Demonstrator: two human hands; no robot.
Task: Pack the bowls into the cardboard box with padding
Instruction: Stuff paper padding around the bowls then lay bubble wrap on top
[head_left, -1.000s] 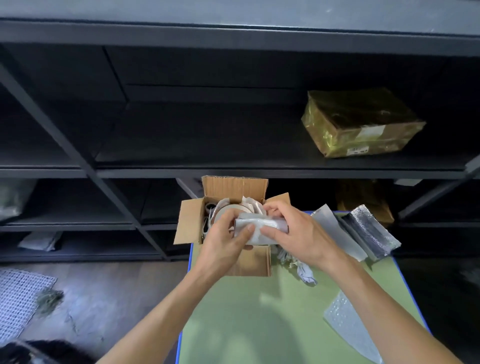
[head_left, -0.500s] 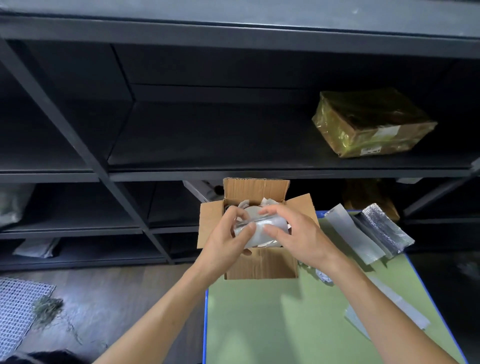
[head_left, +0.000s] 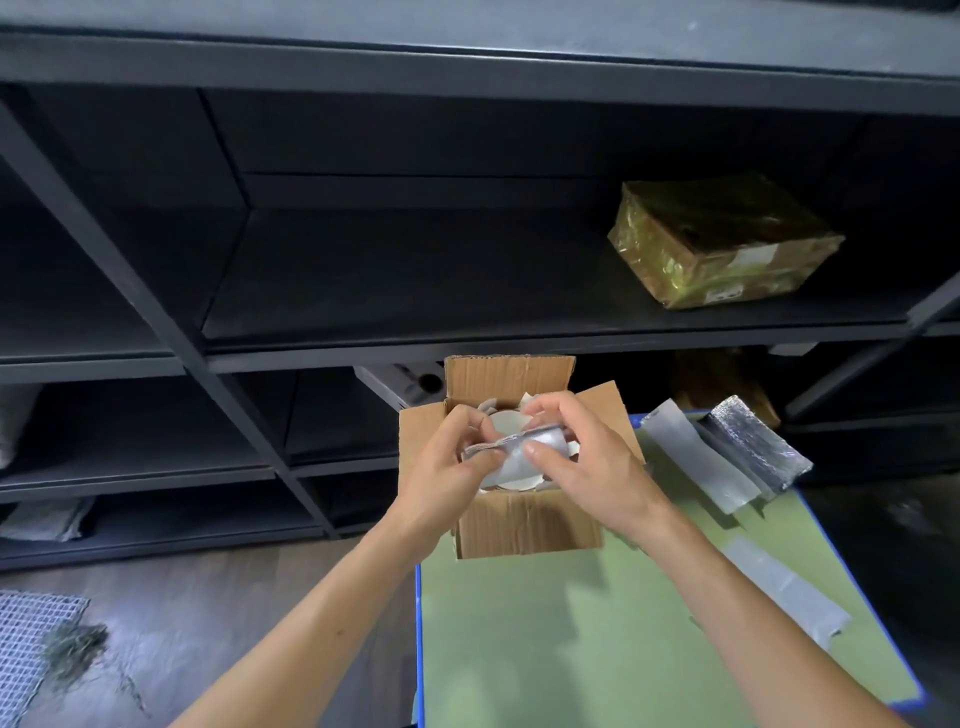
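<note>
An open cardboard box (head_left: 527, 527) stands at the far left corner of the green table (head_left: 597, 649), flaps up. Inside it a pale round bowl (head_left: 506, 423) shows, with crumpled paper around it. Both hands hover over the box mouth and pinch a folded piece of silvery padding (head_left: 524, 449). My left hand (head_left: 447, 467) grips its left end; my right hand (head_left: 587, 457) holds its right side between thumb and fingers. The hands and the padding hide most of the box's inside.
More padding sheets lie right of the box: a grey strip (head_left: 696, 462), a dark foil-faced pad (head_left: 753, 447) and a clear strip (head_left: 779, 587). Dark metal shelving (head_left: 363, 291) rises behind, holding a wrapped parcel (head_left: 722, 244). Floor and a mesh mat (head_left: 31, 639) lie left.
The view has shifted left, so box and hands sit further right in frame. The hands have spread the padding piece slightly over the box mouth, and the bowl shows behind it.
</note>
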